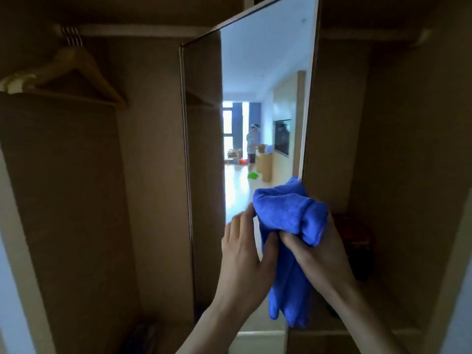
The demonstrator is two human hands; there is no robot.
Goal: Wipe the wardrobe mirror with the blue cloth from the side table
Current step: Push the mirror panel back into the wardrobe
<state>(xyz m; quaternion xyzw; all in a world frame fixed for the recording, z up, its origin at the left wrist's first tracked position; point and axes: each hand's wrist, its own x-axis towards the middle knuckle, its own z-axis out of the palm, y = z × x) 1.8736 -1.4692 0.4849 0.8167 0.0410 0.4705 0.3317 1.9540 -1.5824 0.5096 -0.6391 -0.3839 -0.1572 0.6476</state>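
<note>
Cloth check: blue cloth [288,213] sitting at 5 o'clock of the view, bunching at the top and hanging down in a long tail, touching the lower right edge of the wardrobe mirror [265,72]. Clamping round the bunched top with the right hand [321,254], fingers curling into the fabric. Pinching the cloth's left side with the left hand [242,251], thumb pressing into the folds. Reflecting, at 12 o'clock from the cloth: a lit room, a distant person standing.

Left compartment: housing wooden hangers [69,70] on a rail [132,30] at 10 o'clock; dark item [140,335] lying on its floor at 7 o'clock, too blurred to identify.

Right compartment: housing a dark red-brown object [357,241] at 4 o'clock, partly hidden behind the right hand.
</note>
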